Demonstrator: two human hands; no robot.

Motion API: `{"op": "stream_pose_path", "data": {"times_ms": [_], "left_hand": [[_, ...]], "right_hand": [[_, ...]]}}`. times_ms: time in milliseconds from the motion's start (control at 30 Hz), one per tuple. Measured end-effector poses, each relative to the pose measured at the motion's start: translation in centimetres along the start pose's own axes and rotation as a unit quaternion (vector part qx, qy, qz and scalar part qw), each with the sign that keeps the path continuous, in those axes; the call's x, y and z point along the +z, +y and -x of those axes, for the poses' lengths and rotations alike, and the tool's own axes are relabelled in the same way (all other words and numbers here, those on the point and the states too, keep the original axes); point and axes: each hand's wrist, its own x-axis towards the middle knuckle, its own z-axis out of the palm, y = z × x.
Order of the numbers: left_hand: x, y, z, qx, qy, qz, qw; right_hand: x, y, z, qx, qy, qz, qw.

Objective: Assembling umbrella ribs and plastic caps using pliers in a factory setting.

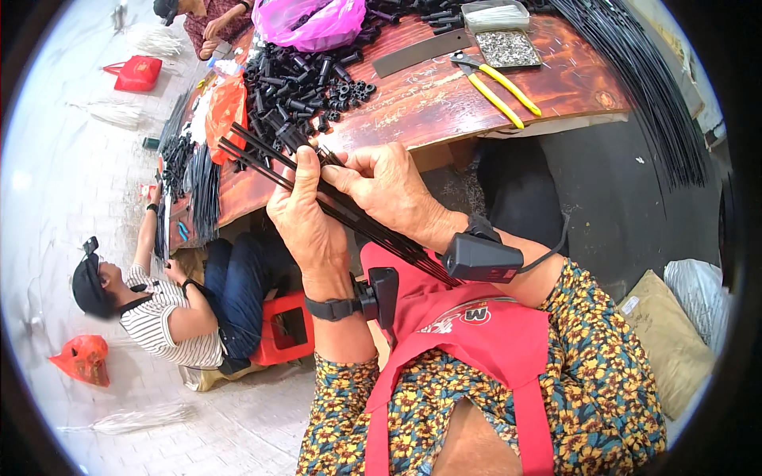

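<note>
A bundle of thin black rods (377,230) slants across my front, from the table's edge down to my apron. My left hand (308,210) is closed around it, thumb pointing up. Close beside it, my right hand (389,186) pinches at the rods with thumb and forefinger. A dark plastic fitting (292,136) shows just beyond my left thumb, close to the rod ends; whether it is on the rods I cannot tell. What exactly lies between my right fingertips is hidden. Behind my hands spreads a heap of black plastic fittings and nuts (317,83).
Yellow-handled pliers (496,89) lie on the reddish wooden table (413,111), near a flat metal bar (421,53) and a tray of small metal pieces (508,49). Long black rods (643,87) overhang the right edge. One co-worker (171,309) sits at left; another (208,28) is farther back.
</note>
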Motion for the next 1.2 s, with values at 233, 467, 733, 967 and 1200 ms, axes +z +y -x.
{"op": "stream_pose_path", "data": {"times_ms": [233,467,733,967,1200], "left_hand": [[0.1,-1.4,-0.5,0.066,0.006,0.070,0.995],[0.0,-1.8,-0.6,0.059,0.019,0.090,0.994],[0.0,-1.3,-0.1,0.039,0.016,0.137,0.990],[0.3,-1.7,-0.3,0.069,0.029,0.094,0.993],[-0.2,-1.8,-0.5,0.069,0.042,0.092,0.992]], "right_hand": [[-0.6,0.0,0.0,-0.001,-0.023,-0.030,0.999],[-1.3,-0.2,-0.7,-0.049,-0.046,0.054,0.996],[-2.2,-1.2,-0.8,0.039,-0.130,-0.178,0.975],[-1.4,0.2,-0.9,-0.042,-0.069,-0.093,0.992],[-1.5,0.5,-1.3,-0.073,-0.065,-0.040,0.994]]}}
